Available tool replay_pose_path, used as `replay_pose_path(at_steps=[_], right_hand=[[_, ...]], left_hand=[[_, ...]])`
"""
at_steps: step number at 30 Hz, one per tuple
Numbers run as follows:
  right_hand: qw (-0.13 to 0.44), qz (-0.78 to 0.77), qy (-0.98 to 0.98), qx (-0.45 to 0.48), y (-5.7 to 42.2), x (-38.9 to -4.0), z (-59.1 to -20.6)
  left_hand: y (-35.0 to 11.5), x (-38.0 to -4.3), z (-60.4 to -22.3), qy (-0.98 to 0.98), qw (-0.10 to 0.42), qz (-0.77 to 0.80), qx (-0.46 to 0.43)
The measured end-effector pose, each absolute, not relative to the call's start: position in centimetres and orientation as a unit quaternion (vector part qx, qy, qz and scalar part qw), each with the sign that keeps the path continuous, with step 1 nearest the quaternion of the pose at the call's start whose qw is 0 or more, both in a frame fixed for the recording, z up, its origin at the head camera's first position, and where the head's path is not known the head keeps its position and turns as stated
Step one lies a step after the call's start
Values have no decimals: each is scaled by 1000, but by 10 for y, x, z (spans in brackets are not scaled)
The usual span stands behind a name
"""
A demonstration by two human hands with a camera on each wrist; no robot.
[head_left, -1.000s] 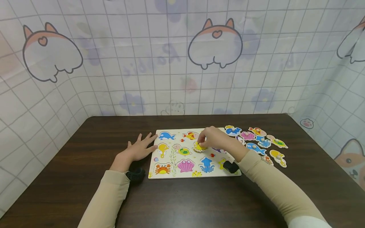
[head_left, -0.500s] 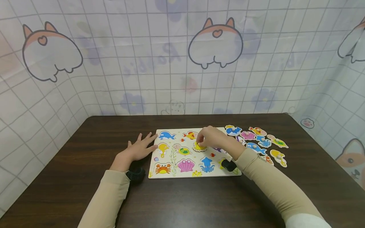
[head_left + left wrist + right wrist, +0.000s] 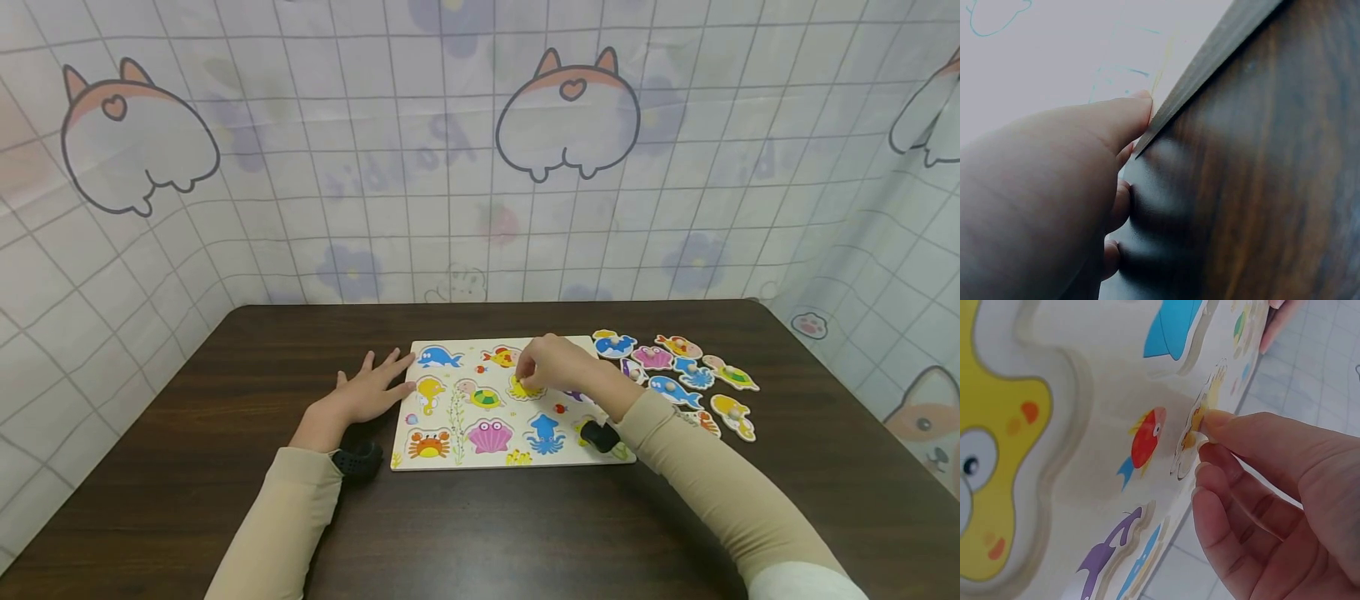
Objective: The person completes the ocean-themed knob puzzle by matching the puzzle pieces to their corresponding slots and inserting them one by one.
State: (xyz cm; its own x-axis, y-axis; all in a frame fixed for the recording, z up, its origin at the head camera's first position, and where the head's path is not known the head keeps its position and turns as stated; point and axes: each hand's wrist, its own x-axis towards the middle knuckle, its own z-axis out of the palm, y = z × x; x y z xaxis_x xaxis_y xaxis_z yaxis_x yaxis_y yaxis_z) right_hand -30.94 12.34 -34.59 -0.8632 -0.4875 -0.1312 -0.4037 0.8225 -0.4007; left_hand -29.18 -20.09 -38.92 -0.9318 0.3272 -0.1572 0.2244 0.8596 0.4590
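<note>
My right hand [image 3: 566, 367] pinches a yellow puzzle piece [image 3: 1192, 439] between thumb and finger, over the middle-right part of a cream peg puzzle board [image 3: 517, 419]. The piece overlaps its place on the board in the head view; the fingers cover part of it. Its other fingers hang curled beside the board in the right wrist view. My left hand [image 3: 365, 393] lies with fingers spread at the board's left edge, fingertips right on the rim. Sea animals are printed in the board's recesses, among them a crab [image 3: 428, 444], a pink shell [image 3: 489, 436] and a blue squid [image 3: 544, 434].
Several loose knobbed pieces lie right of the board, including a turtle [image 3: 731, 373], a blue whale [image 3: 674, 391], a pink shell piece [image 3: 652, 357] and a yellow seahorse piece [image 3: 732, 416]. A patterned curtain [image 3: 360, 167] rises behind the dark wooden table [image 3: 480, 533].
The yellow piece has shifted slightly under my right fingers and looks flatter against the board. My left hand and the board stay where they were.
</note>
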Motion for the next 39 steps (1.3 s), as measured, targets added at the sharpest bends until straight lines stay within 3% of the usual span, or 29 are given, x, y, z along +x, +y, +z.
replay_pose_path(at_steps=[14,26,39], right_hand=[[112,-178,946,-246,129,-310,-342],[57,-213,934,-281,151,-304,-332],[15,-262,931,-254,193,-302,-331]], left_hand=[[-200,-291,-389,956,121,226,144],[-202,-293,-391,957,117,222,143],[-201,-292,-390,957,118,225,142]])
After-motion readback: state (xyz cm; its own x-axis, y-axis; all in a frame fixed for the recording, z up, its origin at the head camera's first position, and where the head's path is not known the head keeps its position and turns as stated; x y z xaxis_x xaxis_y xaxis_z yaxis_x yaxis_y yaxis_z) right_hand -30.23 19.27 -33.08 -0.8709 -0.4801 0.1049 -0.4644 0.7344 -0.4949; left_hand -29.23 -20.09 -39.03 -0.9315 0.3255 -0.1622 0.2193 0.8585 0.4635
